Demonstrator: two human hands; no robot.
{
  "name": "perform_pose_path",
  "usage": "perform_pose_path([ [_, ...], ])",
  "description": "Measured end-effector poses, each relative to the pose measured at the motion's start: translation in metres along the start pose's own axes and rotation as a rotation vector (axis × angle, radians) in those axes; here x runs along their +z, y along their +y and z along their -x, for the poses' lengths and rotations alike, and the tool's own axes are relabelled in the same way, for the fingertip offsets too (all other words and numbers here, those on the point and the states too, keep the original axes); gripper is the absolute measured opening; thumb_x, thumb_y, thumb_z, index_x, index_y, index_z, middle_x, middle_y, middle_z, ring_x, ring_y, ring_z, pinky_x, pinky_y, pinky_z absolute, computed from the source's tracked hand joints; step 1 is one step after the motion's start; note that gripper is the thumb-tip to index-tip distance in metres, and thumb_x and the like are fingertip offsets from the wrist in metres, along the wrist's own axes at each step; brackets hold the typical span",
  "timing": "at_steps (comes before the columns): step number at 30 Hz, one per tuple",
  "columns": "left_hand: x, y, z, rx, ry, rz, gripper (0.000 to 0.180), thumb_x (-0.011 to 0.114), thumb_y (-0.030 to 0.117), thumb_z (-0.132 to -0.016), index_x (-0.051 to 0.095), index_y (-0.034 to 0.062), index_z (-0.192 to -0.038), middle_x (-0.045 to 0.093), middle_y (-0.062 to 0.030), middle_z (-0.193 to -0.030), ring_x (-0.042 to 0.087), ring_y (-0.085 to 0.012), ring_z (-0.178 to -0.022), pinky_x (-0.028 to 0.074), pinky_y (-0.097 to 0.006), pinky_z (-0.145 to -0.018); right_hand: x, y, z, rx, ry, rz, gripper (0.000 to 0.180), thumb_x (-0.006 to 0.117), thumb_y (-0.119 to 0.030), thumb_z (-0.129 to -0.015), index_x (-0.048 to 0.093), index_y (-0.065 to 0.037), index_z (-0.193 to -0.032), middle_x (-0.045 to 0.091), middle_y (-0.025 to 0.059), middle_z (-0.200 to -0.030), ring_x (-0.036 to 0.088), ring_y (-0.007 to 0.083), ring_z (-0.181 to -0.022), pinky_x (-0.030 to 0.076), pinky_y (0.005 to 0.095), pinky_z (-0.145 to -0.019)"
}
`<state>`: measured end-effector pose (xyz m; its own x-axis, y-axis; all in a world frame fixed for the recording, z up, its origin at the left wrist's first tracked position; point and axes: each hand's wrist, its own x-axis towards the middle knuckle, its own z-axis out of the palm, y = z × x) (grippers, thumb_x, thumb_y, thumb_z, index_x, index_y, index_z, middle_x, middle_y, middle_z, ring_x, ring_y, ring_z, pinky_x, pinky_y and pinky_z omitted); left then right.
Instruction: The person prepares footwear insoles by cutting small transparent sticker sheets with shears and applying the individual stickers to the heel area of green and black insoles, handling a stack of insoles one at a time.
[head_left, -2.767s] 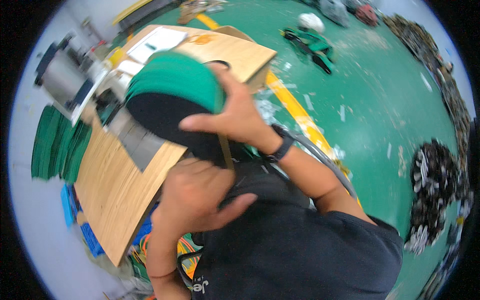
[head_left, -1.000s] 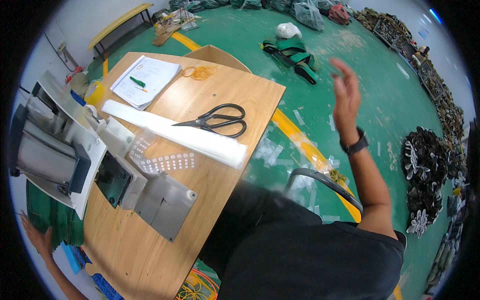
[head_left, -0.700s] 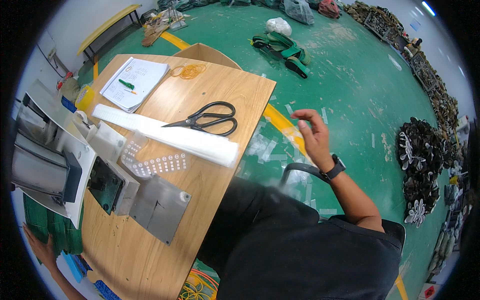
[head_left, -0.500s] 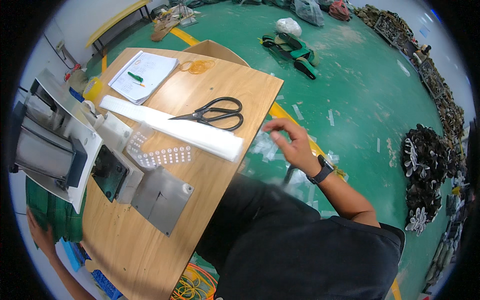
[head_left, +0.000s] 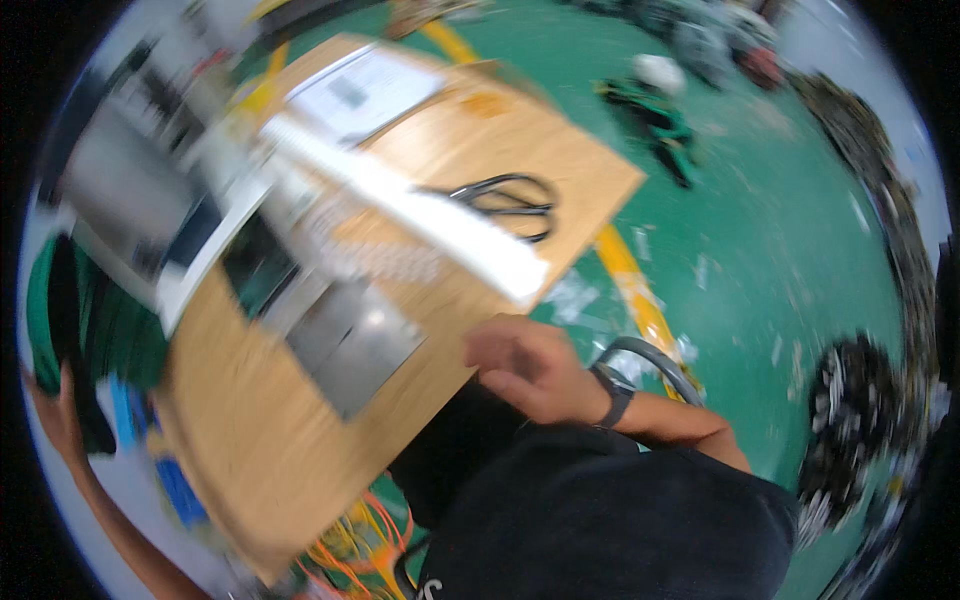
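Observation:
At the far left, my left hand [head_left: 60, 420] is closed around a long flat insole [head_left: 68, 330], black-faced with a green edge. Behind it stands a stack of dark green pieces [head_left: 125, 325], beside the white-framed press machine [head_left: 130, 180]. Blurred by motion, my right hand [head_left: 530, 365] hovers by the table's near edge, thumb apart from loosely curled fingers, with nothing seen in it. A grey metal plate [head_left: 355, 350] lies left of that hand. Black-handled scissors [head_left: 510, 200] rest across a long white strip bundle [head_left: 430, 225] farther back.
On the wooden table [head_left: 260, 440] are a paper pad [head_left: 365, 95], rubber bands [head_left: 485, 104] and a sheet of small white stickers [head_left: 385, 262]. A curved dark chair part [head_left: 655, 360] stands right of the table. Green and black insoles [head_left: 650, 120] lie on the floor.
My left hand has moved up along the stack and now holds an insole. My right hand has come in toward the table edge. The view has swung, shifting the table rightward.

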<state>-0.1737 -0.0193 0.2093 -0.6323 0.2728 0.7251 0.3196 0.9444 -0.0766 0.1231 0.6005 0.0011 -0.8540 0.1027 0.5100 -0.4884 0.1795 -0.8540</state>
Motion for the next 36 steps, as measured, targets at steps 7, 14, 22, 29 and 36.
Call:
perform_pose_path([
  [7, -0.06, 0.245, 0.144, -0.456, -0.467, 0.214, 0.086, 0.073, 0.037, -0.069, 0.034, 0.0039, -0.139, 0.058, -0.019, -0.113, 0.058, -0.0282, -0.099, 0.045, -0.04, -0.087, 0.092, -0.022, -0.034, 0.032, -0.557, -0.202, 0.025, 0.059, -0.005, -0.085, 0.053, 0.002, -0.108, 0.058, 0.013, -0.095, 0.059, 0.0184, -0.081, 0.048, 0.0263, -0.067],
  [14, -0.068, 0.289, 0.234, -0.522, -0.568, 0.697, 0.084, 0.068, 0.034, -0.08, 0.024, -0.0024, -0.141, 0.037, -0.0267, -0.138, 0.038, -0.0334, -0.129, 0.031, -0.037, -0.105, 0.234, -0.016, -0.023, 0.198, -0.637, -0.071, 0.086, 0.061, -0.041, -0.084, 0.022, 0.02, -0.131, 0.035, 0.0359, -0.131, 0.039, 0.0438, -0.121, 0.032, 0.0459, -0.101],
  [22, -0.047, 0.29, 0.269, -0.707, -0.27, 0.964, 0.095, 0.073, 0.019, -0.077, 0.009, -0.0034, -0.143, 0.046, -0.0219, -0.13, 0.048, -0.0267, -0.118, 0.038, -0.035, -0.099, 0.248, -0.013, -0.012, -0.017, -0.619, 0.096, 0.097, 0.075, -0.045, -0.067, 0.03, 0.016, -0.127, 0.041, 0.0334, -0.125, 0.041, 0.0441, -0.118, 0.033, 0.047, -0.1],
  [29, -0.046, 0.289, 0.27, -0.76, -0.253, 1.16, 0.09, 0.071, 0.012, -0.08, 0.009, -0.0014, -0.144, 0.05, -0.0212, -0.125, 0.051, -0.0244, -0.112, 0.041, -0.035, -0.095, 0.256, -0.002, -0.007, 0.094, -0.575, -0.038, 0.103, 0.082, -0.046, -0.057, 0.034, 0.014, -0.126, 0.043, 0.0291, -0.121, 0.044, 0.0409, -0.112, 0.036, 0.0448, -0.097],
  [36, -0.041, 0.291, 0.276, -0.733, -0.19, 1.058, 0.092, 0.072, 0.013, -0.078, 0.009, -0.0009, -0.144, 0.051, -0.0218, -0.123, 0.053, -0.0242, -0.111, 0.043, -0.034, -0.093, 0.254, 0.003, -0.011, 0.089, -0.617, -0.094, 0.101, 0.082, -0.045, -0.058, 0.036, 0.015, -0.126, 0.045, 0.0302, -0.118, 0.045, 0.041, -0.111, 0.038, 0.0438, -0.095],
])
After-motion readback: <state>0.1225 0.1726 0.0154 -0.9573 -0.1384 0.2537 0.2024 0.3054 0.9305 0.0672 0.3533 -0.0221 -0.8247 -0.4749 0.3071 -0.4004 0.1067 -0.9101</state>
